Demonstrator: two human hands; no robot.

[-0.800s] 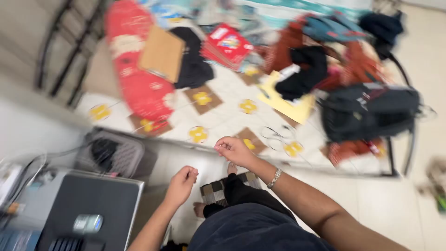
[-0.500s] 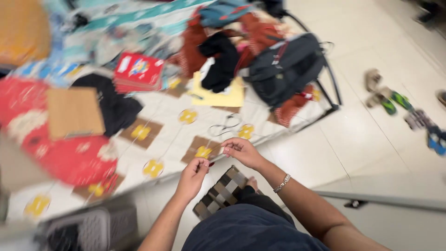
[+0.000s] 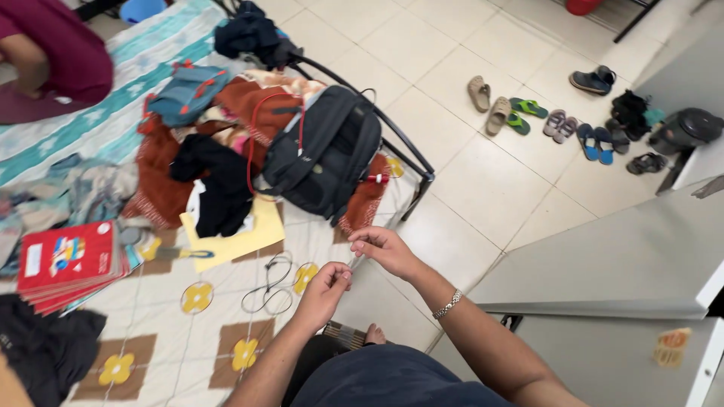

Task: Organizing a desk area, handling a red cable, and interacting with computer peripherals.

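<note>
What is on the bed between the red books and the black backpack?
In the head view, a yellow folder with a black garment lying on it sits between the red books and the black backpack.

Both hands are meeting over the bed's edge: the left hand (image 3: 326,290) and the right hand (image 3: 386,249) are pinching a thin, pale strand (image 3: 354,261) between them. A black backpack (image 3: 324,154) is lying on the patterned bedsheet (image 3: 173,343), beside red booklets (image 3: 68,264). Sandals (image 3: 528,113) are sitting on the tiled floor (image 3: 483,188).
</note>
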